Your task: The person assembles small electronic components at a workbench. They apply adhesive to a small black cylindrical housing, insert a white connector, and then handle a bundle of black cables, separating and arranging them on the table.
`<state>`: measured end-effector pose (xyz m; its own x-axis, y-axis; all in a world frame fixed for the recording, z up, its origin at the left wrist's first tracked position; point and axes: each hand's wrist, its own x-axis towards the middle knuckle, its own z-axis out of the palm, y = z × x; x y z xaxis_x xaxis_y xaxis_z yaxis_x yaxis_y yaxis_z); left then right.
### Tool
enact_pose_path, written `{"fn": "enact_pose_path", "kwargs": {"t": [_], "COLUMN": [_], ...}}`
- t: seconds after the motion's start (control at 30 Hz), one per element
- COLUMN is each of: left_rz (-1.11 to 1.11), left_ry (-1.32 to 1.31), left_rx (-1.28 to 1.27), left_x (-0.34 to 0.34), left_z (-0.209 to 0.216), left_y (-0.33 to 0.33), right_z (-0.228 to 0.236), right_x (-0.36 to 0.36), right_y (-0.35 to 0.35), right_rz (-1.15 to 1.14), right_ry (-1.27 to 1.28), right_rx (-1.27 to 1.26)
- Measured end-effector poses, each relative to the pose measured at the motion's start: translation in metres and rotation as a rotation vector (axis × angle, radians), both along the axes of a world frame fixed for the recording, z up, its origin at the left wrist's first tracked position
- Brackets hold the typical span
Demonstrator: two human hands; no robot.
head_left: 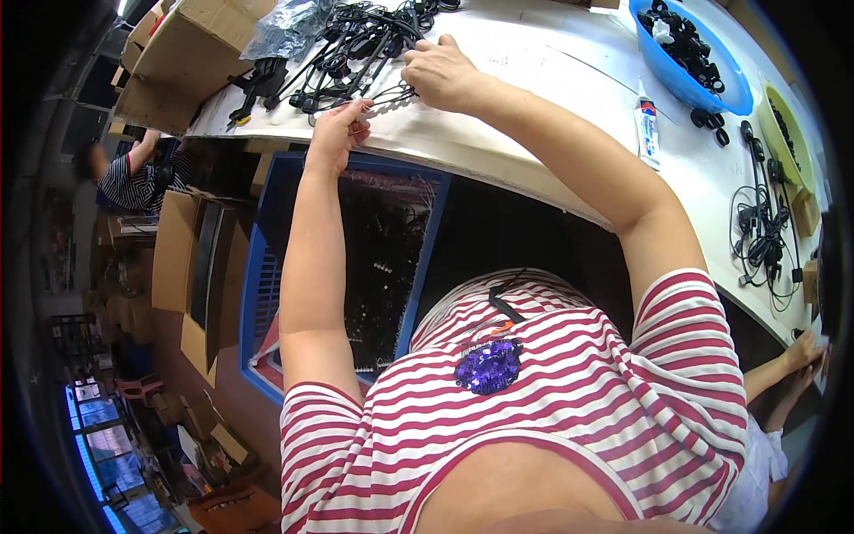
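Observation:
A black cable (pixel 389 97) stretches in a loose loop between my two hands at the table's front edge. My left hand (pixel 336 135) pinches one end of it between thumb and fingertips, with the other fingers curled. Close by on the right, my right hand (pixel 442 75) is closed with its back turned up, and the cable runs in under its fingers. Those fingertips are partly hidden. Just beyond both hands lies a tangled pile of black cables (pixel 342 55) with small plugs and blocks on their ends.
A clear plastic bag (pixel 286 28) and cardboard box (pixel 191 62) stand left of the pile. Rightward are a glue tube (pixel 648 132), blue basin (pixel 689 82) of black parts, yellow-green basin (pixel 786 133) and more cables (pixel 761 227). Below sits a blue crate (pixel 252 307). Other people work at both sides.

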<state>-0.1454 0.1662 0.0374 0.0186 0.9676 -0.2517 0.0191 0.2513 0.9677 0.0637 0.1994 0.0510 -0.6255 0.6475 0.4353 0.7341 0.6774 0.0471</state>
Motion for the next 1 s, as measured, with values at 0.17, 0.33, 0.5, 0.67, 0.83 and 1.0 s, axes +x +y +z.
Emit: {"fn": "enact_pose_path", "kwargs": {"t": [0.17,0.33,0.5,0.67,0.83,1.0], "left_rz": [-0.066,-0.062,-0.039,0.04,0.006,-0.026], "left_ry": [0.112,-0.014,0.138,0.084,0.098,0.182], "left_rx": [0.139,0.044,0.09,0.096,0.112,0.173], "left_x": [0.0,-0.003,-0.008,-0.016,-0.01,-0.023], "left_z": [0.007,0.021,0.007,0.007,0.019,0.02], "left_y": [-0.004,-0.004,-0.002,0.007,0.008,0.006], "right_z": [0.019,0.027,0.011,-0.004,-0.025,-0.007], "right_x": [-0.008,-0.024,-0.019,0.002,-0.008,-0.012], "right_y": [0.014,0.023,0.012,0.011,0.011,0.027], "right_rz": [0.093,0.143,0.098,-0.136,-0.184,-0.116], "right_ry": [-0.055,0.042,0.187,0.238,0.354,0.592], "right_rx": [0.022,-0.059,-0.16,-0.37,-0.435,-0.572]}}
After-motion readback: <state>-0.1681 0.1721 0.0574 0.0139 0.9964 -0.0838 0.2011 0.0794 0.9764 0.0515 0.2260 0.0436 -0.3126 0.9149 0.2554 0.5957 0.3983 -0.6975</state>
